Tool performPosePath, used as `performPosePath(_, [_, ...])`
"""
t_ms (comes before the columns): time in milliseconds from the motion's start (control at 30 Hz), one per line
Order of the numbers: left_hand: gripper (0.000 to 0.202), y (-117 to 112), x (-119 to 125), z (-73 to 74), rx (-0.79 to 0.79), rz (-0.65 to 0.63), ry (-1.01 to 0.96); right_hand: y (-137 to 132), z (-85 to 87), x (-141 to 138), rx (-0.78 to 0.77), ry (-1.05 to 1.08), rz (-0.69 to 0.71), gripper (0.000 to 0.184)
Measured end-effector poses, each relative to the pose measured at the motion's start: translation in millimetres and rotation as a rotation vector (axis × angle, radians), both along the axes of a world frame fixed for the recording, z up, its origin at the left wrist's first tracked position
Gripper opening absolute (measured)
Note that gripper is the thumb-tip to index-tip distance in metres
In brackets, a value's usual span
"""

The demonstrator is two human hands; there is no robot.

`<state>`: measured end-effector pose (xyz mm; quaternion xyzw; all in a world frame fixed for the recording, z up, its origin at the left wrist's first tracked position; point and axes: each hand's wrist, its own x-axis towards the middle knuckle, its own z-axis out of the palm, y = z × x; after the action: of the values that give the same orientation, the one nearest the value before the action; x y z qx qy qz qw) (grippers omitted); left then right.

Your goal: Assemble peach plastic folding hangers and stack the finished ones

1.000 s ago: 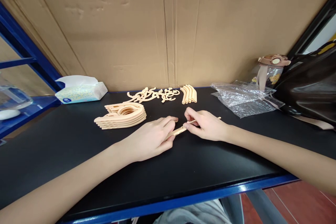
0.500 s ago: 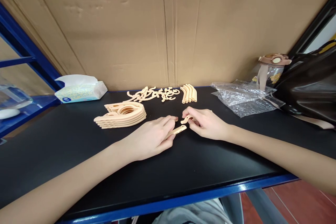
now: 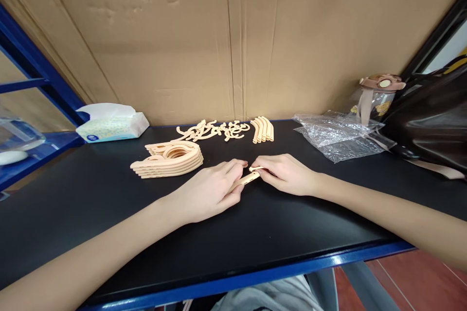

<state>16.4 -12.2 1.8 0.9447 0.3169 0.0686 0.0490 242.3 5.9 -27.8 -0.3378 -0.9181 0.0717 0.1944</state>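
My left hand [image 3: 209, 189] rests on the black table [image 3: 109, 223] with its fingers closed round a short peach plastic bar [image 3: 247, 179]. My right hand [image 3: 286, 173] pinches a small peach hook piece [image 3: 255, 168] against the bar's far end. Both hands meet at the table's middle. Behind them lie a stack of peach hanger bodies [image 3: 168, 159], a loose heap of peach hooks [image 3: 211, 130] and a row of curved peach bars [image 3: 262, 129].
A tissue pack [image 3: 111, 124] lies at the back left beside a blue shelf frame [image 3: 25, 65]. Crumpled clear plastic bags [image 3: 335, 135], a lidded cup [image 3: 375, 95] and a dark bag [image 3: 430, 121] fill the back right. Cardboard lines the wall behind.
My right hand turned the small hook piece and brought it down onto the end of the bar. My left hand has kept still, holding the bar.
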Motion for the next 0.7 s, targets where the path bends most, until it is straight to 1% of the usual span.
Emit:
performPosePath(233, [0.014,-1.9,1.6,0.4,0.009,0.034,-0.024,-1.9,1.0,-0.6,-0.018,0.006,-0.045,0.011])
performPosePath(400, [0.014,-0.7,1.4,-1.5,0.016,0.026,-0.043,-3.3,2.2,-1.1,-0.029,0.009,-0.051,0.009])
performPosePath(533, [0.014,-0.2,0.7,-2.2,0.025,0.023,-0.048,-4.0,2.7,-2.5,-0.038,0.012,-0.04,0.015])
performPosePath(700, [0.012,-0.5,0.7,-1.8,0.018,0.012,-0.051,-3.3,2.0,-1.9,-0.057,0.034,-0.036,0.028])
